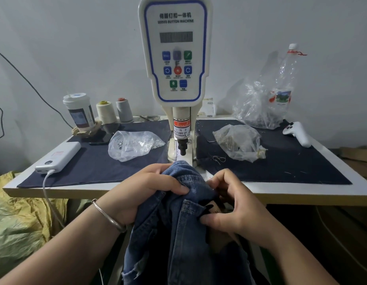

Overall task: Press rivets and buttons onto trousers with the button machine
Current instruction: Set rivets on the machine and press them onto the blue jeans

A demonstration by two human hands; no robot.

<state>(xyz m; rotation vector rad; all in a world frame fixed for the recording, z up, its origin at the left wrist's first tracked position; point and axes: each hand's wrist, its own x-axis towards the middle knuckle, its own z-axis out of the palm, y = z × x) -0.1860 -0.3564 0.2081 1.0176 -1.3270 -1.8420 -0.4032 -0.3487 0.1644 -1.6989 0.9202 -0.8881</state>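
Note:
Blue denim trousers point(178, 233) hang over the table's front edge, their bunched top just below the press head point(182, 148) of the white servo button machine point(175, 50). My left hand point(143, 192) grips the bunched denim on the left, thumb on top. My right hand point(230, 200) pinches the waistband fabric by a tan label point(214, 208) on the right. Two clear bags, one on the left point(133, 145) and one on the right point(239, 141), lie on the table and hold small metal parts.
A white table point(301, 194) carries dark cloth mats point(281, 161). On the left are a power bank point(58, 158) with its cable, a paper cup point(80, 112) and two thread cones point(114, 111). On the right stand a plastic bottle point(285, 79), a larger bag point(258, 103) and a white controller point(297, 132).

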